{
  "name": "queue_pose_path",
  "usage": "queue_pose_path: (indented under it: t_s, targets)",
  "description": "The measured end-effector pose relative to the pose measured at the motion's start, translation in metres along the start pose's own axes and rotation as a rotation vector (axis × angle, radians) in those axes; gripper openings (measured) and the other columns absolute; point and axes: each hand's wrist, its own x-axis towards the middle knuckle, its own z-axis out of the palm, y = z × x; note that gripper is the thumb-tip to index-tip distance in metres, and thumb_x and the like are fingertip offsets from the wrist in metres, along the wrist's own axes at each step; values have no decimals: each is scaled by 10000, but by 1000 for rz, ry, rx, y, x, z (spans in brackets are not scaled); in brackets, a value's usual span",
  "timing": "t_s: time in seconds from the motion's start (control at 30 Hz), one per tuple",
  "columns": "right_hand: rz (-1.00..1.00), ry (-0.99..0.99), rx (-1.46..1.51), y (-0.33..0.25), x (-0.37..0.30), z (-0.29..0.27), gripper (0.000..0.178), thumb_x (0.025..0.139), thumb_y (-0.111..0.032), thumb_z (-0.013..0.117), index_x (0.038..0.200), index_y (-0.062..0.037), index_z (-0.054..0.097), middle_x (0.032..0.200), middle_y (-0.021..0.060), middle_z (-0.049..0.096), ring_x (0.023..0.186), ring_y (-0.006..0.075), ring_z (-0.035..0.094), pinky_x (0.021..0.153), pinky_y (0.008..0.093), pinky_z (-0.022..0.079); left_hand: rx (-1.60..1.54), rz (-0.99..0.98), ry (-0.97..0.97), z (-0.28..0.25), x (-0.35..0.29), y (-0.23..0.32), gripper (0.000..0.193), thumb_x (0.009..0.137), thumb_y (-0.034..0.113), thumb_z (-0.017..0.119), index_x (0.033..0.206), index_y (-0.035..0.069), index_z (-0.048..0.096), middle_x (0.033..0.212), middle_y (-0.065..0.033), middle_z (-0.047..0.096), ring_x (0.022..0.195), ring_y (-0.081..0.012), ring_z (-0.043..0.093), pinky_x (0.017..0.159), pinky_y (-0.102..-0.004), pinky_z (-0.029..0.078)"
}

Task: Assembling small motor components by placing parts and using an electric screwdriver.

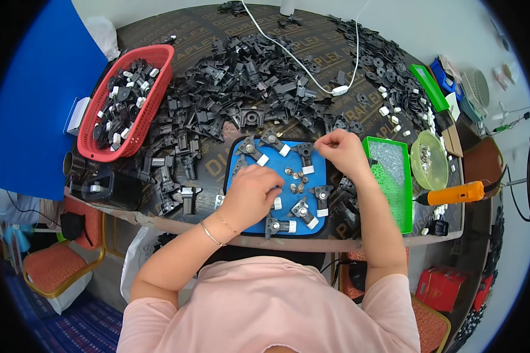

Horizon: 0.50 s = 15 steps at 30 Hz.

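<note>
The left hand [253,193] covers the left-centre of a blue rectangular mat with rounded corners and a black border [317,175], hiding part of the black plastic fittings with white tips [303,213] arranged around it. One fitting at the mat's left edge shows only in pieces past the knuckles, and a white tip peeks out just beside the thumb. The small parts inside the yellow-green translucent bowl [417,157] are too fine to make out, and the heap of loose black plastic pieces [253,73] overlaps so much that single shapes are hard to separate.

The left hand is half curled, palm down, its fingers bent inward; whether it grips anything underneath cannot be told. The right hand [343,153] is at the mat's upper right edge, thumb and forefinger drawn together at the tips, just beside the upper-right fitting. Whether something small sits in that pinch cannot be told.

Between the hands, near the middle of the ring of fittings, lies a cluster of small, shiny, round metal parts [296,175]. To the right of the mat, beyond the right forearm, stands a bright green rectangular plastic tray [407,176].
</note>
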Motion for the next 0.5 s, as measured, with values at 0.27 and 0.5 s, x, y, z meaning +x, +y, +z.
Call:
queue_pose_path:
  t_s: [0.27, 0.5]
  targets:
    - [75, -183, -227, -3, 15, 4, 163, 650, -180, 700, 755, -56, 722, 763, 109, 655, 695, 241, 641, 667, 339, 506, 218, 90, -189, 18, 16, -11, 129, 683, 45, 682, 800, 90, 650, 850, -37, 623, 877, -238, 564, 825, -369, 412]
    - [69, -112, -221, -1, 14, 8, 201, 643, -170, 779, 779, -38, 711, 786, 77, 607, 664, 177, 604, 616, 300, 489, 146, 78, -99, 12, 22, -11, 181, 673, 32, 695, 836, 93, 646, 874, -38, 624, 879, -247, 558, 821, -377, 415]
